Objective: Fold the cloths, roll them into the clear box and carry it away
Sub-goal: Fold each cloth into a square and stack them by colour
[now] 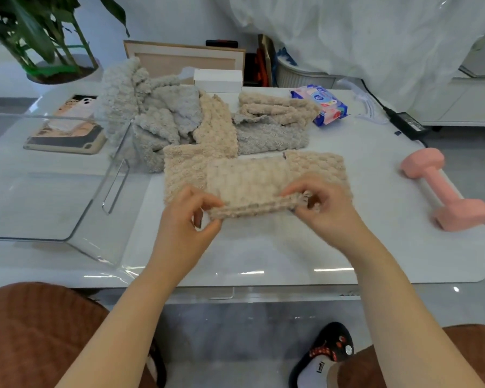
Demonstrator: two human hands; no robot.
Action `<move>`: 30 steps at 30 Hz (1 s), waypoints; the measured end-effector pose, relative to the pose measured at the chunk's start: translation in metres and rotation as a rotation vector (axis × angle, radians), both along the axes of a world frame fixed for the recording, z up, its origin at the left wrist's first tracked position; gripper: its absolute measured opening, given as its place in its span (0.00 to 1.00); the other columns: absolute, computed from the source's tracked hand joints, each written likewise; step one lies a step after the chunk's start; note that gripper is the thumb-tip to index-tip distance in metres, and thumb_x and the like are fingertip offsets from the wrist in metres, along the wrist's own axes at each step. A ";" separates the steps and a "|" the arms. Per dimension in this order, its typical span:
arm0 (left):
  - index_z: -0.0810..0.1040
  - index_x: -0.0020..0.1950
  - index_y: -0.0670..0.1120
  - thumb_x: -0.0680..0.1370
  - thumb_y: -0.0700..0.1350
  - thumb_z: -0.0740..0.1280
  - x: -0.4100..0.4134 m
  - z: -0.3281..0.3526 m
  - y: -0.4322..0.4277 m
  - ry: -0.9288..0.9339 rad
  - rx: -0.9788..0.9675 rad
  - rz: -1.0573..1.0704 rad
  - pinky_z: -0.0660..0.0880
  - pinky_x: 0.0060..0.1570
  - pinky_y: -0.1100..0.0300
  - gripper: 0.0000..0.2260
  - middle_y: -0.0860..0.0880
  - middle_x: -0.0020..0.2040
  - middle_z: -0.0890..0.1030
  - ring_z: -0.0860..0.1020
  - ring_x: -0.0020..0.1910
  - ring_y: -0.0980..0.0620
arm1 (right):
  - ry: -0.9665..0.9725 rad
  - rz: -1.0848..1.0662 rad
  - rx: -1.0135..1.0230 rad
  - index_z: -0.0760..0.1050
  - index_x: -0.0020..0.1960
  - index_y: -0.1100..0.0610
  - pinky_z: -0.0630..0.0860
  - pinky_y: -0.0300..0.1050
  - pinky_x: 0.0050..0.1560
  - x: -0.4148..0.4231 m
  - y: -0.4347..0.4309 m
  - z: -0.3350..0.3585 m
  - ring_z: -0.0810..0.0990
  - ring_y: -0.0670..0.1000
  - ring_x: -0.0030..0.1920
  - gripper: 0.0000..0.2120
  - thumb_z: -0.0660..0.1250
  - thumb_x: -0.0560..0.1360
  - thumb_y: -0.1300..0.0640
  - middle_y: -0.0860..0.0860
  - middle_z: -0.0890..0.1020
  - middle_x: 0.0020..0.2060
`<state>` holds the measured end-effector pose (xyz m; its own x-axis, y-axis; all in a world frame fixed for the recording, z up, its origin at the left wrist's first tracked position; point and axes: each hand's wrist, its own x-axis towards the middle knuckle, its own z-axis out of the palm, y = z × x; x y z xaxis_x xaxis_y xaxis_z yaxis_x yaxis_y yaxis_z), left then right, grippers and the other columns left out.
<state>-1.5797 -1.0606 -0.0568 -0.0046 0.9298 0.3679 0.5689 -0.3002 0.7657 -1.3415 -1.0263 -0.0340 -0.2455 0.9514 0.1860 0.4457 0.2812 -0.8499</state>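
Left hand (pixel 190 217) and right hand (pixel 319 210) pinched near edge of beige cloth (pixel 247 183), likely starting roll; clear box (pixel 53 175) stood just left, open for loading.

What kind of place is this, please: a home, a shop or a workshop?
Most likely a room in a home. A potted plant stands beyond the white table, and a pink dumbbell and a pack of wet wipes lie on the table.
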 end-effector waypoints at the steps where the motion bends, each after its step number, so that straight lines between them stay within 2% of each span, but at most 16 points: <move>1: 0.79 0.44 0.51 0.70 0.37 0.73 -0.001 -0.010 -0.005 0.013 -0.060 -0.017 0.67 0.36 0.72 0.10 0.55 0.43 0.73 0.71 0.34 0.52 | -0.092 0.014 -0.009 0.79 0.45 0.47 0.65 0.28 0.44 0.000 -0.007 -0.014 0.74 0.40 0.45 0.19 0.68 0.70 0.71 0.47 0.78 0.45; 3: 0.78 0.41 0.53 0.69 0.37 0.74 -0.004 -0.035 -0.016 0.071 -0.261 -0.031 0.69 0.38 0.72 0.12 0.54 0.44 0.73 0.74 0.36 0.52 | -0.303 0.081 -0.141 0.76 0.42 0.40 0.64 0.29 0.48 0.001 -0.017 -0.047 0.72 0.43 0.50 0.24 0.66 0.69 0.71 0.46 0.74 0.46; 5: 0.76 0.40 0.57 0.69 0.36 0.73 -0.006 -0.056 -0.027 0.171 -0.480 -0.085 0.69 0.39 0.72 0.15 0.52 0.45 0.72 0.76 0.36 0.55 | -0.414 0.141 -0.318 0.75 0.38 0.40 0.66 0.31 0.47 0.000 -0.027 -0.068 0.73 0.46 0.48 0.25 0.61 0.68 0.73 0.48 0.73 0.45; 7: 0.76 0.40 0.57 0.69 0.33 0.69 -0.009 -0.062 -0.030 0.207 -0.609 -0.133 0.69 0.40 0.74 0.16 0.51 0.47 0.73 0.76 0.39 0.57 | -0.369 0.066 -0.388 0.76 0.35 0.46 0.68 0.32 0.45 -0.002 -0.030 -0.068 0.75 0.48 0.45 0.22 0.59 0.67 0.74 0.50 0.75 0.43; 9: 0.78 0.41 0.53 0.71 0.34 0.65 -0.012 -0.057 -0.023 0.169 -0.673 -0.098 0.71 0.42 0.72 0.13 0.52 0.48 0.74 0.77 0.43 0.56 | -0.283 -0.096 -0.381 0.77 0.34 0.51 0.71 0.35 0.44 -0.002 -0.024 -0.061 0.77 0.47 0.43 0.17 0.61 0.69 0.72 0.49 0.78 0.41; 11: 0.78 0.43 0.49 0.74 0.37 0.64 -0.012 -0.052 -0.011 0.039 -0.716 0.043 0.77 0.49 0.59 0.07 0.51 0.47 0.78 0.79 0.44 0.54 | -0.177 -0.259 -0.408 0.76 0.39 0.54 0.77 0.43 0.46 -0.005 -0.012 -0.058 0.80 0.50 0.44 0.11 0.62 0.72 0.67 0.49 0.80 0.40; 13: 0.74 0.42 0.47 0.77 0.44 0.64 -0.006 -0.047 0.001 -0.144 -0.745 0.198 0.79 0.50 0.50 0.05 0.47 0.45 0.81 0.81 0.42 0.50 | -0.049 -0.379 -0.466 0.74 0.43 0.56 0.79 0.52 0.50 -0.013 -0.004 -0.057 0.81 0.55 0.46 0.04 0.62 0.76 0.60 0.52 0.81 0.41; 14: 0.72 0.40 0.46 0.78 0.49 0.64 -0.001 -0.046 0.004 -0.179 -0.758 0.232 0.79 0.49 0.49 0.09 0.45 0.44 0.81 0.81 0.41 0.48 | -0.035 -0.410 -0.489 0.73 0.45 0.57 0.79 0.53 0.49 -0.018 -0.001 -0.057 0.81 0.56 0.46 0.05 0.63 0.76 0.55 0.53 0.81 0.41; 16: 0.70 0.41 0.47 0.76 0.56 0.66 0.010 -0.047 0.010 -0.121 -0.797 0.236 0.78 0.46 0.52 0.14 0.44 0.42 0.80 0.79 0.41 0.45 | -0.118 -0.403 -0.533 0.71 0.48 0.58 0.76 0.47 0.42 -0.030 0.001 -0.059 0.79 0.54 0.44 0.12 0.66 0.75 0.49 0.53 0.79 0.42; 18: 0.68 0.42 0.48 0.74 0.56 0.69 0.018 -0.051 0.012 -0.048 -0.804 0.234 0.72 0.44 0.57 0.15 0.46 0.43 0.79 0.77 0.43 0.48 | -0.230 -0.369 -0.552 0.68 0.51 0.59 0.71 0.45 0.38 -0.041 -0.001 -0.064 0.77 0.54 0.44 0.13 0.66 0.76 0.50 0.52 0.76 0.41; 20: 0.68 0.41 0.48 0.74 0.53 0.70 0.023 -0.056 0.012 -0.053 -0.797 0.231 0.70 0.45 0.58 0.14 0.47 0.44 0.76 0.75 0.45 0.48 | -0.277 -0.361 -0.533 0.65 0.53 0.59 0.72 0.47 0.40 -0.047 -0.004 -0.073 0.77 0.55 0.45 0.12 0.64 0.77 0.54 0.51 0.74 0.39; 22: 0.70 0.47 0.45 0.75 0.50 0.70 0.027 -0.059 0.010 -0.086 -0.737 0.228 0.70 0.41 0.58 0.12 0.50 0.42 0.74 0.75 0.45 0.48 | -0.278 -0.353 -0.505 0.64 0.52 0.58 0.70 0.46 0.37 -0.048 -0.007 -0.077 0.75 0.54 0.42 0.10 0.64 0.76 0.56 0.51 0.73 0.38; 25: 0.69 0.52 0.45 0.76 0.48 0.68 0.035 -0.058 0.006 -0.191 -0.619 0.227 0.69 0.36 0.62 0.11 0.54 0.42 0.72 0.74 0.41 0.53 | -0.162 -0.358 -0.418 0.63 0.48 0.57 0.65 0.42 0.33 -0.044 -0.007 -0.072 0.71 0.48 0.36 0.10 0.65 0.76 0.58 0.48 0.70 0.36; 27: 0.66 0.55 0.47 0.77 0.48 0.68 0.040 -0.051 0.008 -0.297 -0.585 0.237 0.72 0.38 0.62 0.14 0.55 0.45 0.72 0.74 0.42 0.58 | -0.064 -0.378 -0.357 0.63 0.48 0.57 0.65 0.40 0.33 -0.040 -0.006 -0.066 0.68 0.46 0.33 0.11 0.66 0.75 0.59 0.48 0.69 0.36; 30: 0.61 0.57 0.48 0.76 0.47 0.70 0.047 -0.038 0.018 -0.390 -0.455 0.220 0.77 0.42 0.60 0.19 0.55 0.46 0.72 0.76 0.45 0.58 | 0.061 -0.441 -0.238 0.64 0.46 0.56 0.66 0.40 0.35 -0.029 0.001 -0.053 0.67 0.46 0.33 0.12 0.69 0.74 0.58 0.47 0.69 0.37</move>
